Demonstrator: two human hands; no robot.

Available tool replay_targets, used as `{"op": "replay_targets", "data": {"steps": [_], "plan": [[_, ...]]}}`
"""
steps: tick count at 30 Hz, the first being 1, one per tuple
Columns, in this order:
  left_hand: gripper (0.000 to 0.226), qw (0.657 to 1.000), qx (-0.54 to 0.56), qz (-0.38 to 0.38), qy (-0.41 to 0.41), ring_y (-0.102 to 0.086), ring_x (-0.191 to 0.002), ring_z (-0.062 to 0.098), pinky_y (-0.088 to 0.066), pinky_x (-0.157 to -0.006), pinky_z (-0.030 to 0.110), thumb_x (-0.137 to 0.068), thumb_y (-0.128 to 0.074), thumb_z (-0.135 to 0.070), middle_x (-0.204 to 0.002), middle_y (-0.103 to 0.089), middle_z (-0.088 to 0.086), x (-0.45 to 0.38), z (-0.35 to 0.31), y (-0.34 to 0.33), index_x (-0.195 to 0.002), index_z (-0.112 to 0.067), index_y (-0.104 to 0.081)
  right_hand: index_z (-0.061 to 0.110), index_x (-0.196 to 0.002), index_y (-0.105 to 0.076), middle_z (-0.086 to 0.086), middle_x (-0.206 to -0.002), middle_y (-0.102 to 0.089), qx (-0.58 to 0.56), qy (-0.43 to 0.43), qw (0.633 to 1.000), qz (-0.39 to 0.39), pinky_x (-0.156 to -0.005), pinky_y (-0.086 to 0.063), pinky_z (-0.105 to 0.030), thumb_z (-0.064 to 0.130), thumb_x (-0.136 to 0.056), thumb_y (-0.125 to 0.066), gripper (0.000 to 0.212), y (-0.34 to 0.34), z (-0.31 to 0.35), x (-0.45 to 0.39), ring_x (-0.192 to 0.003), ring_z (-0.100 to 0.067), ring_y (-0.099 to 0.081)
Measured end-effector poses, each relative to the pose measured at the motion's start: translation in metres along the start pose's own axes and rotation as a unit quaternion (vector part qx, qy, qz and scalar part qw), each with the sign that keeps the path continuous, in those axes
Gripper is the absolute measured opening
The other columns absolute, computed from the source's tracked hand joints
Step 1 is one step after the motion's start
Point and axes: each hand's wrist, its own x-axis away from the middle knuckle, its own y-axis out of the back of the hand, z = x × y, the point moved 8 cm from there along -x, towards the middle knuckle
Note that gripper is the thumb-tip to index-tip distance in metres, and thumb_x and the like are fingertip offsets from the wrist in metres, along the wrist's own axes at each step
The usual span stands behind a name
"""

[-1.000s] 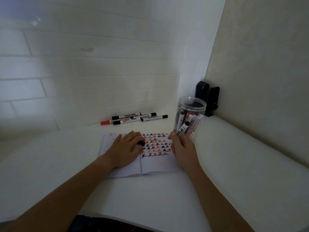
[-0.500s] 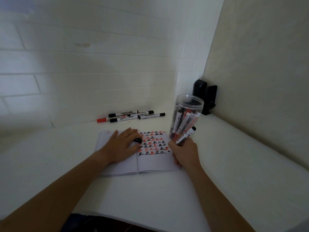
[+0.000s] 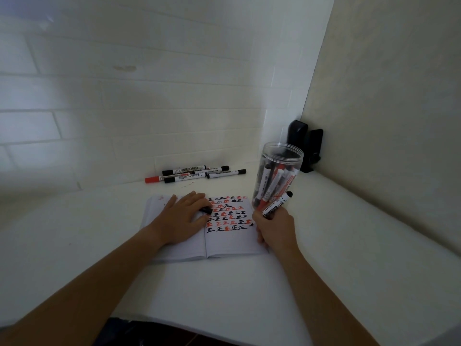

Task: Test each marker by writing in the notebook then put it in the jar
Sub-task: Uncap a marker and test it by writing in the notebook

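our right hand (image 3: 273,227) grips a light, stiff marker (image 3: 278,205) mid-barrel, left hand (image 3: 183,217) pins its cap (image 3: 206,210) on the notebook (image 3: 224,242)

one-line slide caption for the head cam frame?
Right hand holds a marker beside the jar; left hand pins the notebook, black cap at its fingers.

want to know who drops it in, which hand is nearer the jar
Right. The right hand holds a marker against the jar base; the left hand lies flat on the notebook, farther left.
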Motion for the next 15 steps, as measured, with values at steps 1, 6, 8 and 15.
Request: {"op": "replay_targets", "data": {"steps": [1,6,8,15], "plan": [[0.060,1.000,0.000,-0.002,0.000,-0.012,-0.151,0.012,-0.007,-0.122,0.054,-0.088,-0.018,-0.070,-0.161,-0.024,-0.015,0.0003,-0.0003,0.0004,-0.140,-0.047,-0.036,-0.003,-0.098,-0.064,-0.011,-0.061,-0.069,-0.001,0.001,1.000,0.004,-0.040,-0.050,-0.025,0.019,-0.093,-0.067,0.022,-0.0006,0.0007,0.0003,-0.039,-0.015,-0.060],[0.062,1.000,-0.001,-0.008,-0.002,-0.012,-0.151,0.011,-0.006,-0.122,0.051,-0.088,-0.018,-0.069,-0.160,-0.024,-0.014,0.0022,-0.0027,0.0018,-0.142,-0.045,-0.037,-0.003,-0.091,-0.064,-0.013,-0.063,-0.069,0.005,-0.003,1.000,0.015,-0.041,-0.050,-0.026,0.016,-0.089,-0.068,0.019,-0.0032,0.0021,0.0010,-0.039,-0.015,-0.058],[0.061,1.000,0.000,-0.007,0.000,-0.012,-0.151,0.011,-0.006,-0.122,0.050,-0.088,-0.018,-0.068,-0.160,-0.024,-0.015,0.0024,-0.0020,0.0016,-0.141,-0.045,-0.036,-0.004,-0.089,-0.064,-0.014,-0.063,-0.069,0.005,0.000,1.000,0.013,-0.040,-0.050,-0.026,0.015,-0.089,-0.068,0.019,-0.0026,0.0035,0.0014,-0.039,-0.016,-0.058],[0.060,1.000,-0.002,-0.017,-0.011,-0.014,-0.150,0.011,-0.008,-0.121,0.050,-0.090,-0.019,-0.067,-0.159,-0.028,-0.014,0.0025,-0.0042,0.0035,-0.140,-0.043,-0.040,-0.002,-0.092,-0.064,-0.012,-0.061,-0.069,0.009,0.002,1.000,0.007,-0.041,-0.051,-0.026,0.016,-0.091,-0.067,0.019,-0.0006,0.0014,0.0008,-0.040,-0.016,-0.060]]}}
